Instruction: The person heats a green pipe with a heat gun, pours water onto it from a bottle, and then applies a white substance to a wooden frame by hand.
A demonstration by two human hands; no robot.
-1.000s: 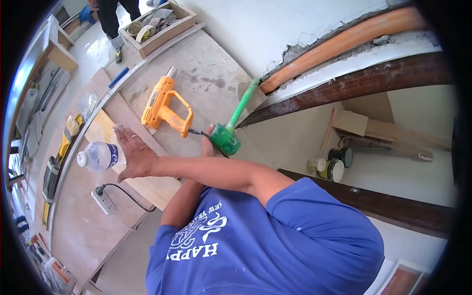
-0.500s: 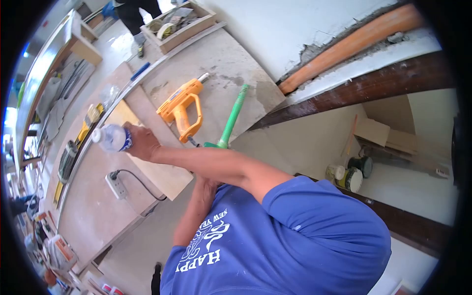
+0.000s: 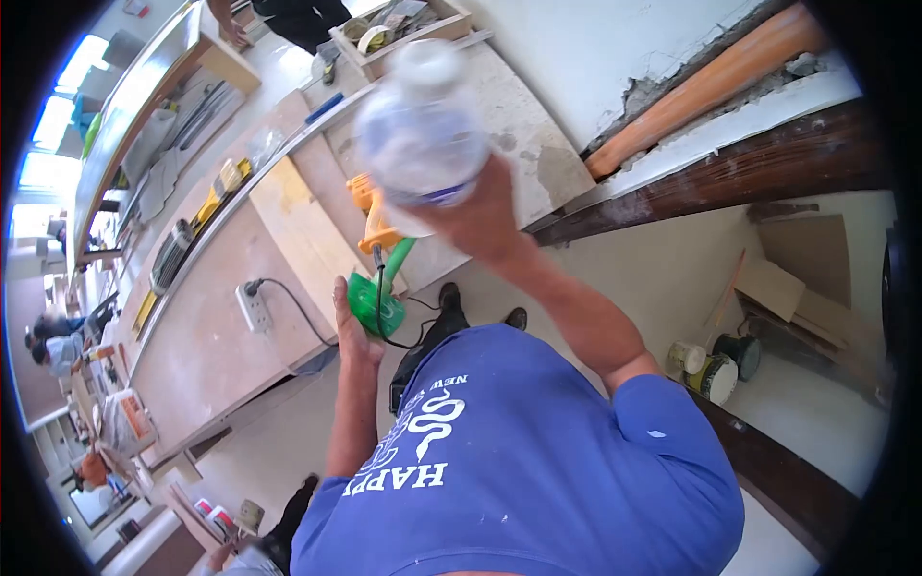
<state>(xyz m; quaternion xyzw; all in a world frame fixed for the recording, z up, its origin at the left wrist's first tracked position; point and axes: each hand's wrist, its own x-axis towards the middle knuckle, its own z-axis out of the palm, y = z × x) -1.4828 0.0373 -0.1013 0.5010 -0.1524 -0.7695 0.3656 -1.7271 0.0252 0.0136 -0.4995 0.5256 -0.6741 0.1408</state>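
Note:
My right hand (image 3: pixel 475 211) grips a clear plastic bottle (image 3: pixel 418 134) with a white cap and blue label, raised close to the camera and blurred. Below and left of it, my left hand (image 3: pixel 355 331) is wrapped at the wide end of a green funnel-like piece (image 3: pixel 373 302); its fingers are partly hidden behind it. The green tube runs up behind the bottle. An orange heat gun (image 3: pixel 377 230) lies on the bench, largely covered by the bottle, and its black cord passes in front of the green piece.
The bench (image 3: pixel 211 336) carries a wood board (image 3: pixel 298 221), a power strip (image 3: pixel 254 309), a yellow tool (image 3: pixel 226 190) and a wooden tray (image 3: pixel 451 24) of items. Paint buckets (image 3: pixel 718 379) stand at right. Other people's legs (image 3: pixel 298 19) show at top; another person is at far left.
My right hand has swung right and up toward the camera with the bottle. My left hand and the green piece's wide end, earlier mostly behind my right forearm, now show, shifted left.

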